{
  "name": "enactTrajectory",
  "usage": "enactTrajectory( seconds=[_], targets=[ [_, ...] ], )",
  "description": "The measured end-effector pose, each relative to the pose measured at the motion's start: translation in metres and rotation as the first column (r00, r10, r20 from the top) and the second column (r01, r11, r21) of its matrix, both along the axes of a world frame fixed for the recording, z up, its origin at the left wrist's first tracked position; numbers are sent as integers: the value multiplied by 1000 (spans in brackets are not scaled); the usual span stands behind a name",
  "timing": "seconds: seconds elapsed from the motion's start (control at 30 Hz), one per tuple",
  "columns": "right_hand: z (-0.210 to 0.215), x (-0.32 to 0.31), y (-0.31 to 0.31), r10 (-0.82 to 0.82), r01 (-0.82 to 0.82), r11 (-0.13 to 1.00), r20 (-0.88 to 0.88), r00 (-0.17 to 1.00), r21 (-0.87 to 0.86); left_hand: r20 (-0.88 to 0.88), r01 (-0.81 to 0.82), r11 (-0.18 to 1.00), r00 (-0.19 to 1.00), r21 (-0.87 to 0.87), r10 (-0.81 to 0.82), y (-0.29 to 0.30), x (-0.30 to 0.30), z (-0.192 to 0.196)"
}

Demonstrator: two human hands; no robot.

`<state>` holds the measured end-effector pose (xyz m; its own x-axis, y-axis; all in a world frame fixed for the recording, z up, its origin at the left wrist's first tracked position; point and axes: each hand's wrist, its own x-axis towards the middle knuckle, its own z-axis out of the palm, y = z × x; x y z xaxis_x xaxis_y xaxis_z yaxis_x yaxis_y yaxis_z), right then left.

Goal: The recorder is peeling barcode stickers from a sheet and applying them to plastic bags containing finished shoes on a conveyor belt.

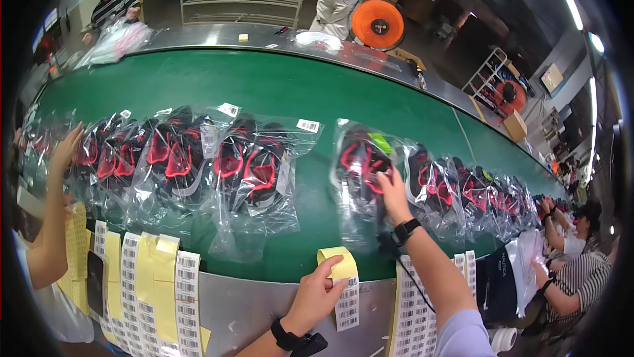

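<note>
Left hand, in the head view, has thumb and forefinger a little apart against a curled label strip with yellow backing; whether they pinch it I cannot tell. Ahead and to its right, the right hand lies on the near right side of a bagged pair of shoes, black with red trim, on the green belt. Its thumb shows on top; whether the fingers grip I cannot tell. More bagged shoes line up left of this hand, others to its right. Label sheets hang nearer the body, below the right hand.
</note>
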<state>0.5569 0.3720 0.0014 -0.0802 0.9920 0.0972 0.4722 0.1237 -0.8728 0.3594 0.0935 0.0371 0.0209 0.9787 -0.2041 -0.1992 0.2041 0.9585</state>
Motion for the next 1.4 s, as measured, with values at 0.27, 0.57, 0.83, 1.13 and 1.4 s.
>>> enactTrajectory(
  seconds=[0.27,0.57,0.83,1.13,1.4],
  targets=[
    [21,-89,-17,149,-175,977,-195,969,-123,-91,72,997,993,9,-71,1,20,-14],
    [23,-78,71,-188,147,979,-355,916,-139,8,77,997,997,-27,-76,1,31,-7],
    [5,-23,54,-130,-1,928,-326,936,-373,33,-19,999,999,32,18,6,36,-10],
    [78,10,-43,142,-193,949,-209,967,-248,37,-154,981,988,117,150,9,43,7],
    [113,17,-181,566,-591,805,219,794,61,12,-182,973,983,140,182,11,59,-2]
  ],
)
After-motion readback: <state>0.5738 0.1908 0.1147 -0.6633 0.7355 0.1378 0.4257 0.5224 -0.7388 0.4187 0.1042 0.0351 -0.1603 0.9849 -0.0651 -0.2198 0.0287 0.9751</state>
